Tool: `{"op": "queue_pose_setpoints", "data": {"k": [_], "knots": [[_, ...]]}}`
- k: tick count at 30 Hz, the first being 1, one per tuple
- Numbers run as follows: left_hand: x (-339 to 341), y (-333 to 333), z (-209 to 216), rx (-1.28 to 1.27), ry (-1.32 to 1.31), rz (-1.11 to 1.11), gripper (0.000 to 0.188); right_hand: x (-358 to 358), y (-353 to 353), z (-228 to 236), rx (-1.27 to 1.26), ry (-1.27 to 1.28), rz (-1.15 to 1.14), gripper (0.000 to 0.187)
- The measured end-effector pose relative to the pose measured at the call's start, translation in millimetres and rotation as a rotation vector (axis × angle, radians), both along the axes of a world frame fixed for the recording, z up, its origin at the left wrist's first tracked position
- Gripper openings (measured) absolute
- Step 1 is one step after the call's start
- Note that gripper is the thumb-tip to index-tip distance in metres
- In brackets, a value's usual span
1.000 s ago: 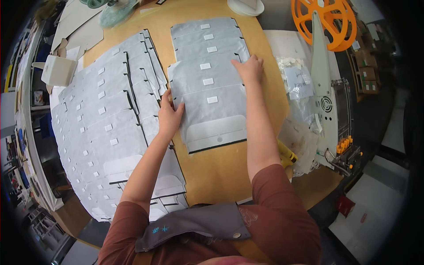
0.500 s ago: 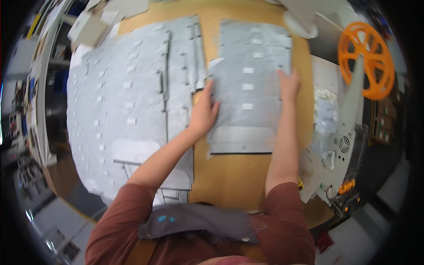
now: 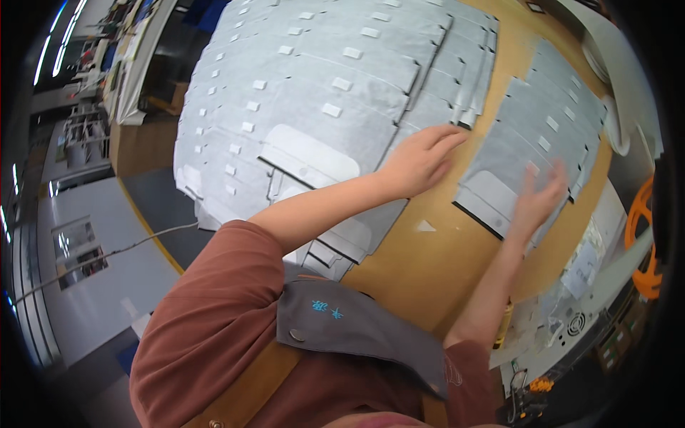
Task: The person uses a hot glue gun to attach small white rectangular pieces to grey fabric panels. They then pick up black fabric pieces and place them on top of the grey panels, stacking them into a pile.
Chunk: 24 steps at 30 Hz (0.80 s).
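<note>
Two groups of light grey fabric-like pieces lie flat, dotted with small white rectangles and edged in places with black strips. The large stack (image 3: 285, 85) spreads to the left, and the narrower grey piece (image 3: 514, 114) lies to the right. My left hand (image 3: 426, 160) is at the stack's right edge, fingers stretched out and holding nothing. Over the lower part of the narrower piece is my right hand (image 3: 540, 198), its fingers apart and slightly blurred. I cannot tell whether it touches the piece. Nothing shows in its grip.
Beneath the pieces is a tan tabletop (image 3: 407, 278) with a small white triangular scrap (image 3: 426, 226). On the right are a grey machine arm (image 3: 606, 264), an orange spoked wheel (image 3: 642, 242) and clear plastic bags (image 3: 581, 271). A cord (image 3: 135, 246) stretches off at the left.
The view has swung round, shifting everything in the picture. My left hand has come away from the narrower piece's left edge, and my right hand has left its right edge with fingers spread.
</note>
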<state>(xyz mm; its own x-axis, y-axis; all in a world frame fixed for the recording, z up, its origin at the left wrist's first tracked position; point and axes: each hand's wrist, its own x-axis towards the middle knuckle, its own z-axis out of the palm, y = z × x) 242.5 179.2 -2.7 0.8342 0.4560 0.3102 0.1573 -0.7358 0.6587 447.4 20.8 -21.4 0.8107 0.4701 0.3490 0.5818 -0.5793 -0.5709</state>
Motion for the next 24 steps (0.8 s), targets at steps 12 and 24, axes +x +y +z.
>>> {"op": "queue_pose_setpoints", "data": {"k": [12,24], "knots": [[-301.1,106.9,25.3,0.194,0.218,0.502,0.042,-271.7,-6.2,-49.8,-0.403,-0.049,0.457,0.060],[-455.7,121.8,19.5,0.183,0.324,0.173,0.040,-270.8,3.3,-49.1,-0.351,-0.142,0.400,0.052]]}}
